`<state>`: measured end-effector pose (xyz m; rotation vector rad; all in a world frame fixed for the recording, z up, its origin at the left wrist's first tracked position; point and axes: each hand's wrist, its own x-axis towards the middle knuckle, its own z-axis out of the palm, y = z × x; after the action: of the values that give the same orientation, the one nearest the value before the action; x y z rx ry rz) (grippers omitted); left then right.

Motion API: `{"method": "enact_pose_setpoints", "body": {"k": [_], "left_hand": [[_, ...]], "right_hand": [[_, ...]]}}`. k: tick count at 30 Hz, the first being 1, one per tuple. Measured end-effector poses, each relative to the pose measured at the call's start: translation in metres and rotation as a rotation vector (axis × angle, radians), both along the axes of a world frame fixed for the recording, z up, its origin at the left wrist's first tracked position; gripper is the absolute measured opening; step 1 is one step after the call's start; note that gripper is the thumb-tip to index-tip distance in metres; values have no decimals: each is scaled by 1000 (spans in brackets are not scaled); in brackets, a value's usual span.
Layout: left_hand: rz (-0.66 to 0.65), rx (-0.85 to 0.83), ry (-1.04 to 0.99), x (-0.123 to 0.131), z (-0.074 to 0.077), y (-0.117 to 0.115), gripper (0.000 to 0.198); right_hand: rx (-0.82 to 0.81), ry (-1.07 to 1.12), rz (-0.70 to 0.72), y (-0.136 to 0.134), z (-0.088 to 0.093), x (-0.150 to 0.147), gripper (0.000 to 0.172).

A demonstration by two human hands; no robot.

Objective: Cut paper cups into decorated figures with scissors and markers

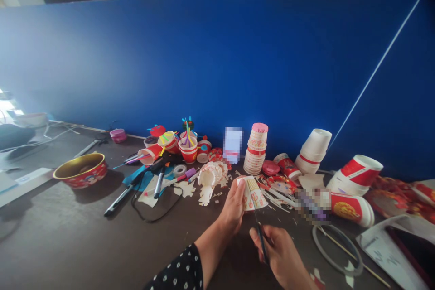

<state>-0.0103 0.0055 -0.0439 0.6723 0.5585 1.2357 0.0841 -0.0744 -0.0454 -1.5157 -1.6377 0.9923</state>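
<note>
A white paper cup [258,200] with red flowers and a yellow patch drawn on it is gripped by my left hand [234,206], fingers wrapped round its left side. My right hand [280,253] is closed on black-handled scissors [261,240]. Their thin blade points up and lies against the cup's drawn side; how far the blades are apart I cannot tell. Beyond my left hand lies a cut white paper cup [208,176] with ragged edges. White paper scraps [280,199] are scattered to the right of the held cup.
Behind stands a tall stack of paper cups [254,156] with a pink top. More red and white cups [362,172] are at the right, near a grey ring [317,244]. Pens [118,199], tape [179,171] and a gold-lined bowl [81,176] lie left. A blue partition [217,63] rises behind.
</note>
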Motion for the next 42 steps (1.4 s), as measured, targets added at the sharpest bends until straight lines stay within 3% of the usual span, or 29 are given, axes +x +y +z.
{"method": "enact_pose_setpoints", "body": {"k": [14, 25, 42], "left_hand": [[-5, 33, 107, -1, -2, 2, 38], [-18, 75, 29, -1, -3, 2, 31], [-31, 53, 67, -2, 0, 1, 36]], "right_hand": [[2, 27, -16, 2, -6, 2, 39], [27, -33, -26, 2, -5, 3, 40], [48, -54, -9, 2, -6, 3, 45]]}}
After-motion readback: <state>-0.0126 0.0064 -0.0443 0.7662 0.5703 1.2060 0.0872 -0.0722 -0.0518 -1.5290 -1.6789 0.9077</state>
